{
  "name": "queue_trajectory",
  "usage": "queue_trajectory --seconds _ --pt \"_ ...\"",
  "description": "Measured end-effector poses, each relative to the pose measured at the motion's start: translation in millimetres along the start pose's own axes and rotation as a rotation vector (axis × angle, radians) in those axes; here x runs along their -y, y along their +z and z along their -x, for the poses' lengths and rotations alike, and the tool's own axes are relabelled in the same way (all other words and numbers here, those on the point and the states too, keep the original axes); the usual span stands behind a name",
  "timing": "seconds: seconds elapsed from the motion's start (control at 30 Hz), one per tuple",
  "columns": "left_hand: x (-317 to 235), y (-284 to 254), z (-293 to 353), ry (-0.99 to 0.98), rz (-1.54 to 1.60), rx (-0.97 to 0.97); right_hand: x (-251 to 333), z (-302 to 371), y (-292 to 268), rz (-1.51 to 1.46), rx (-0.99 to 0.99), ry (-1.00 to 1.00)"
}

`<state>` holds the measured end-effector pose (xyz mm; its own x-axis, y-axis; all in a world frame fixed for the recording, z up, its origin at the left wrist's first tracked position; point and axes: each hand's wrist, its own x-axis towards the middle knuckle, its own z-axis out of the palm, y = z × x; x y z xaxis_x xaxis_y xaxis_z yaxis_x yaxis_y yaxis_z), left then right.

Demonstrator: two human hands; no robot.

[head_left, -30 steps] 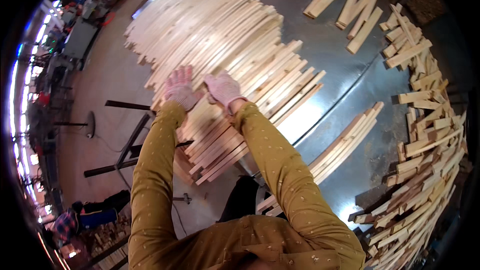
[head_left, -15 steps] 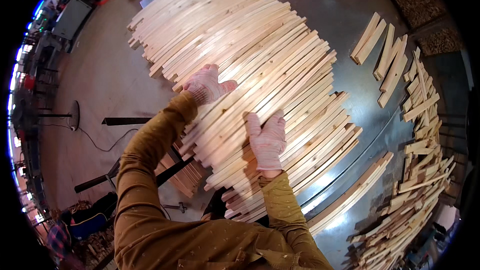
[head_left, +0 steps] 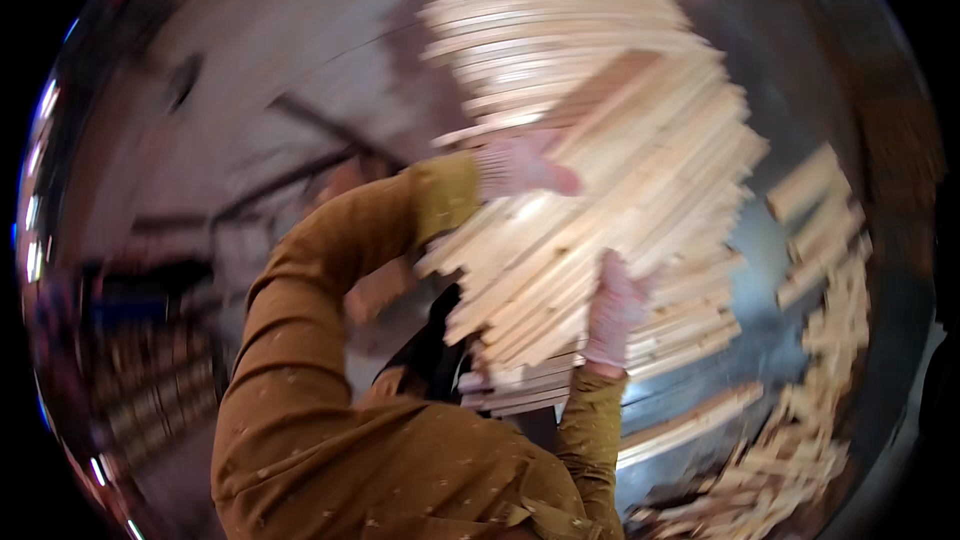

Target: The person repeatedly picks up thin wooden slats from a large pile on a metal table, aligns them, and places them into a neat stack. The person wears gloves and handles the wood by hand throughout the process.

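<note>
Between my two gloved hands is a row of pale wooden strips (head_left: 570, 230), pressed side by side and slanting across the picture. My left hand (head_left: 525, 168), in a pinkish knit glove, clasps the far left side, thumb over the top and its other fingers partly hidden. On the near right side my right hand (head_left: 618, 310) presses in, thumb upward, with motion blur over its fingers. The held strips lie at a different angle from the layer of strips (head_left: 560, 20) beyond them. More strips (head_left: 690, 325) show just right of my right hand.
A shiny metal table (head_left: 770, 275) carries the wood. At right lie short loose pieces (head_left: 820, 230) and a jumbled heap of strips (head_left: 800, 430). A separate strip bundle (head_left: 690, 425) sits near the front. Dark metal bars (head_left: 290, 180) stand at left above the floor.
My hands have closed in on a section of strips and shifted it, with a gap opening at the far layer. The whole view has turned and is blurred.
</note>
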<state>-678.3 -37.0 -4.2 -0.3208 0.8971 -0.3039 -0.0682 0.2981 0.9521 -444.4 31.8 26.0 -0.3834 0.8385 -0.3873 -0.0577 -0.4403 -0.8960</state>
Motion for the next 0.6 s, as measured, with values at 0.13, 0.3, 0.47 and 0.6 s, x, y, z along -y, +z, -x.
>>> queue_trajectory --seconds 0.13,0.3,0.47,0.6 --pt "-63 -13 120 -0.03 0.044 -0.265 23 69 40 -0.109 0.385 -0.163" --pt "-119 -80 326 0.076 0.001 -0.545 21 152 147 -0.096 0.648 -0.296" --pt "-107 -143 493 0.161 -0.067 -0.979 -62 254 270 -0.111 0.98 -0.068" --pt "-22 -219 596 0.084 0.109 -1.036 -189 317 351 -0.174 1.128 0.405"
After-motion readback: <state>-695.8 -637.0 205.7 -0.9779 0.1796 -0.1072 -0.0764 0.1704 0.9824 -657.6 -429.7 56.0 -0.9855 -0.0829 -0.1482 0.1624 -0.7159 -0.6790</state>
